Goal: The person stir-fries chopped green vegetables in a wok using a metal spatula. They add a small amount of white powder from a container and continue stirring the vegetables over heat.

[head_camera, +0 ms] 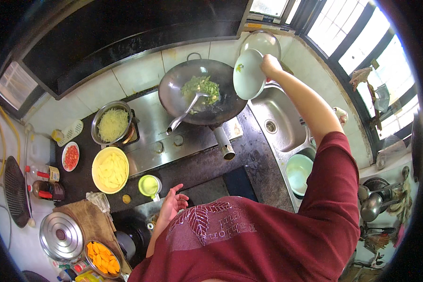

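My right hand (270, 66) grips the rim of a pale round bowl (250, 79), tilted at the right edge of a large wok (169, 90). A few green bits cling inside the bowl. Chopped green vegetables (206, 88) lie in the wok, and a metal spatula (187, 113) rests in them with its handle over the near rim. My left hand (173, 203) is empty, fingers apart, in front of my body, close to a green and white cup (149, 185). Left of the wok are a metal pot of pale shreds (112, 124) and a yellow bowl of pale slices (110, 170).
A steel sink (275, 120) with a light green basin (299, 172) is at right. At left are a plate of chopped red pieces (71, 156), bottles (44, 190), a pot lid (61, 235) and a bowl of orange slices (102, 258). A glass lid (261, 44) leans behind the bowl.
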Motion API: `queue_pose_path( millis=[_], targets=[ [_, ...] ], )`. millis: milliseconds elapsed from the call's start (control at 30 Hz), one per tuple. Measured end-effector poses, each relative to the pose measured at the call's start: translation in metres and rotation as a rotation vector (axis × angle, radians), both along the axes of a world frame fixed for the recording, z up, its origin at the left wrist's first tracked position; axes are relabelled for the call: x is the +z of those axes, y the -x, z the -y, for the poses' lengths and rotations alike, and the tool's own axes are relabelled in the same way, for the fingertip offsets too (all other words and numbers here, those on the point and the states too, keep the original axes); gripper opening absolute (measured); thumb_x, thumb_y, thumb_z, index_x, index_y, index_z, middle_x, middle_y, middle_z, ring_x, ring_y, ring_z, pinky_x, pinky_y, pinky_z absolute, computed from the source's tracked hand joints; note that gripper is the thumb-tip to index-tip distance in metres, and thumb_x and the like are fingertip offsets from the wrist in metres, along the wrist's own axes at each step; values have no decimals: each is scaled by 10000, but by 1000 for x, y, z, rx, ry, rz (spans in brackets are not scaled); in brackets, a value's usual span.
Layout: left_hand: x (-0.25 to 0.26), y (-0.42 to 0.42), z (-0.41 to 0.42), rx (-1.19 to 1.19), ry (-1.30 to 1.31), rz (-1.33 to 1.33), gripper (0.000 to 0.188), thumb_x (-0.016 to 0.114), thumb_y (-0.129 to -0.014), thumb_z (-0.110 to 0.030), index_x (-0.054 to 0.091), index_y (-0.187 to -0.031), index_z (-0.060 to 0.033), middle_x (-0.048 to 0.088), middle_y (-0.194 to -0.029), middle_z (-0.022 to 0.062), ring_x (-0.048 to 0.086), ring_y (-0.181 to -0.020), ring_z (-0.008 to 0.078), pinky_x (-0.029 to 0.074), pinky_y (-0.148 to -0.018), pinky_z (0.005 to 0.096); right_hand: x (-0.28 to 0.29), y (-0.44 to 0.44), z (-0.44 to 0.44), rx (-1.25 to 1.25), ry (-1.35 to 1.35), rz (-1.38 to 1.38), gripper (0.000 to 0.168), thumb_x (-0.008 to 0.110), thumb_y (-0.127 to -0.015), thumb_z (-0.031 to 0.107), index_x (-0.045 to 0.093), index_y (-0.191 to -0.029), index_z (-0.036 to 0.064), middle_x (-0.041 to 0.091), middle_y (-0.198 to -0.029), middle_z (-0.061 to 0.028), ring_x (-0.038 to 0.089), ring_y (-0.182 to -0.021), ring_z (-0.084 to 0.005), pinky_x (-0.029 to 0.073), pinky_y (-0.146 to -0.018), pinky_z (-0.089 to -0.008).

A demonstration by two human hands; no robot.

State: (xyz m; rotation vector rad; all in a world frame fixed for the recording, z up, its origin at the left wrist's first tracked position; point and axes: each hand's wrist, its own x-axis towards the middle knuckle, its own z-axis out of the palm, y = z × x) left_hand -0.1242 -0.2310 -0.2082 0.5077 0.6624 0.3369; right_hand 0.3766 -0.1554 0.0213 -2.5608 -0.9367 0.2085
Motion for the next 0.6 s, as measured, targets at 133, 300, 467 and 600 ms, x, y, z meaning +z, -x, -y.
queue_pose_path(
  millis=[133, 300, 467, 600],
  targets=[
    [4, -1, 2, -6, -16, 14, 501, 373, -868, -449, 356, -1224, -96, 577, -791, 90, 554, -624, 144, 436, -547, 248, -1, 3, 10, -78, -160, -116, 211, 494, -716, 50, 571, -868, -75, 588, -789, -217, 619, -616, -301, 518, -446, -368],
    [14, -3, -7, -38, -93, -13, 487, 359, -878, -434, 354, -1220, -87, 579, -790, 81, 552, -614, 135, 439, -553, 241, -36, 2, 124, -127, -593, -622, 286, 402, -699, 37, 509, -940, -72, 572, -770, -139, 595, -605, -199, 528, -436, -279],
    [16, -4, -20, -146, -217, -75, 466, 357, -887, -406, 352, -1216, -75, 582, -788, 73, 554, -605, 116, 450, -542, 218, -160, 60, 272, -482, -1033, -948, 303, 419, -747, 17, 399, -1045, -36, 517, -952, -180, 599, -738, -286, 557, -529, -355],
    [15, -7, -24, -240, -209, -126, 424, 372, -892, -375, 384, -1189, -73, 575, -775, 68, 552, -605, 115, 451, -544, 221, -267, 126, 339, -761, -1180, -883, 400, 459, -769, 83, 372, -1153, 9, 519, -1020, -162, 598, -776, -280, 553, -485, -365]
  ],
)
